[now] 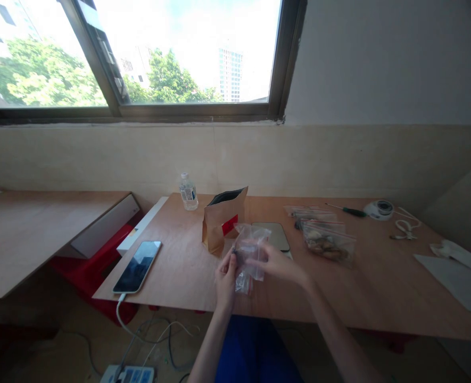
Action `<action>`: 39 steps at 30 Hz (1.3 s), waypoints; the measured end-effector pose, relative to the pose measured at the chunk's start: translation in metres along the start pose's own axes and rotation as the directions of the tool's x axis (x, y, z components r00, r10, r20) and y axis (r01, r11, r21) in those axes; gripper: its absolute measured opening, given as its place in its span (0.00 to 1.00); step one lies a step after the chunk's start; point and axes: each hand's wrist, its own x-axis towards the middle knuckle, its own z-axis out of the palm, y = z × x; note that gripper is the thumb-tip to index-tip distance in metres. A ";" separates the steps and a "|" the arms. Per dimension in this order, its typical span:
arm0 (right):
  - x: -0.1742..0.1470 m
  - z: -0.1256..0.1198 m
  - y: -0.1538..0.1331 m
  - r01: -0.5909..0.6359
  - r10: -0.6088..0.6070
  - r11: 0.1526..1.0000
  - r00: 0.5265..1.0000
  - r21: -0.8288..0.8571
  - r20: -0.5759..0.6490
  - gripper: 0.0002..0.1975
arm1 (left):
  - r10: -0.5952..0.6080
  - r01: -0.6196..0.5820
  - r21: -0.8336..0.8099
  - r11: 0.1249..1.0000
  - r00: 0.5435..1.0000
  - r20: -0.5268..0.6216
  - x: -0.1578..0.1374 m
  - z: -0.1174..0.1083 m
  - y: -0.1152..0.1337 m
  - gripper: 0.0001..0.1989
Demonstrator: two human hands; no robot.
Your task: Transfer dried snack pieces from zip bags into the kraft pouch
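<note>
Over the front of the table I hold a clear plastic bag (255,234) between both hands. My left hand (226,274) is closed, thumb and fingers pinching the bag's left side near a small dark spot. My right hand (273,261) is curled round the bag's right side, its fingers partly covered by the film and slightly blurred. What lies inside the bag is hard to make out. A smaller clear bag (243,283) with a red edge is just below my hands. Right behind them stands an open brown paper pouch (215,221) with a red label.
A flat scale-like plate (275,234) lies behind my right hand. Filled zip bags (327,242), a screwdriver (350,211) and a white dome camera (379,209) are to the right. On the left are a phone (137,267) with its cable and a water bottle (188,192).
</note>
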 end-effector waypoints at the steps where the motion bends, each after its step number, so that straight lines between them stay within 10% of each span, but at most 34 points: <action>1: -0.001 0.001 0.000 0.020 -0.020 1.000 1.000 -0.004 0.016 0.25 | -0.014 0.014 -0.008 1.000 1.000 -0.003 -0.001 0.001 0.001 0.21; 18: -0.005 0.015 -0.002 0.107 -0.129 0.982 0.982 -0.156 -0.141 0.20 | -0.126 0.121 0.042 0.992 0.980 0.152 -0.007 0.007 0.015 0.19; 39: -0.007 0.032 0.012 0.153 -0.208 0.970 0.925 -0.188 -0.318 0.09 | -0.032 0.051 0.249 0.967 0.996 -0.083 -0.012 0.012 0.020 0.23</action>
